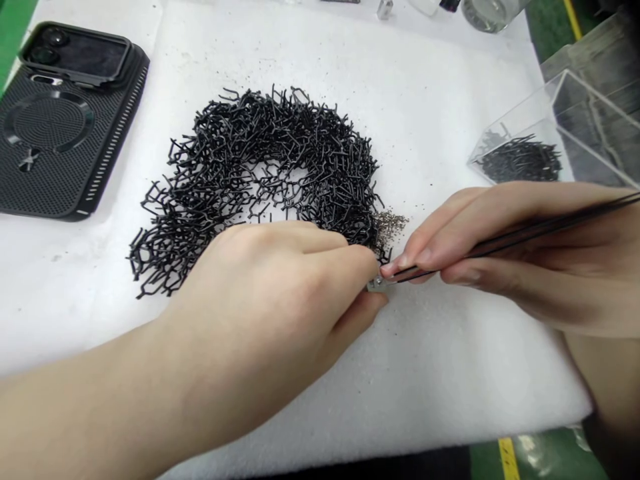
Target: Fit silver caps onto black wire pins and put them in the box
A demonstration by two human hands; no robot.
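Observation:
My left hand pinches a small pale, shiny piece between thumb and forefinger. Its fingers cover most of that piece, so I cannot make out its kind. From the right, my right hand grips black tweezers, whose thin tips reach the small piece. Behind my left hand lies a curved heap of branching black pieces on a white foam sheet. A little pile of tiny metallic bits sits just beyond the fingertips, beside the heap's right end.
A phone in a black case lies at the left. On the right, a clear box tilts over some thin black pieces. Along the back edge stand a glass container and a small metal part.

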